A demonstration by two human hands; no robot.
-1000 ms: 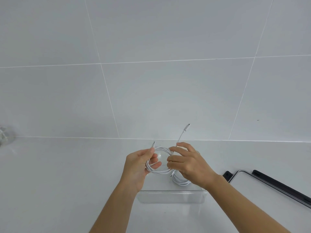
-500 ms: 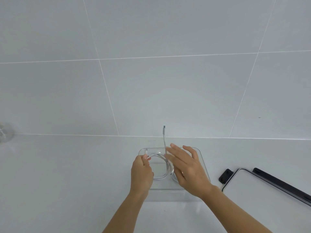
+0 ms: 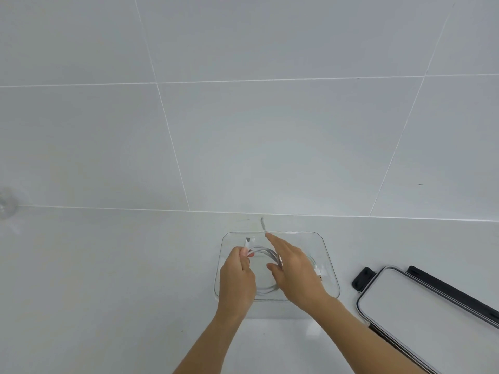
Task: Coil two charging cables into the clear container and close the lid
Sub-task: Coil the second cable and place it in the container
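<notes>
A clear container (image 3: 331, 268) sits on the white counter below the wall. A coiled white cable (image 3: 263, 251) lies inside it. My left hand (image 3: 237, 279) pinches the coil near its white plug (image 3: 247, 242) at the container's left side. My right hand (image 3: 293, 268) rests over the coil with fingers spread, pressing it down. One loose plug end (image 3: 262, 224) sticks up, blurred, past the container's far rim. Another connector (image 3: 319, 273) shows by the right wall. I cannot tell one cable from another in the coil.
The container's lid (image 3: 421, 306), clear with black latches, lies flat on the counter to the right. A blurred glass object (image 3: 6, 203) stands at the far left against the tiled wall.
Both hands have lowered the coil from above the container down into it. The free plug end has swung left and lower. My right hand has opened flat over the coil.
</notes>
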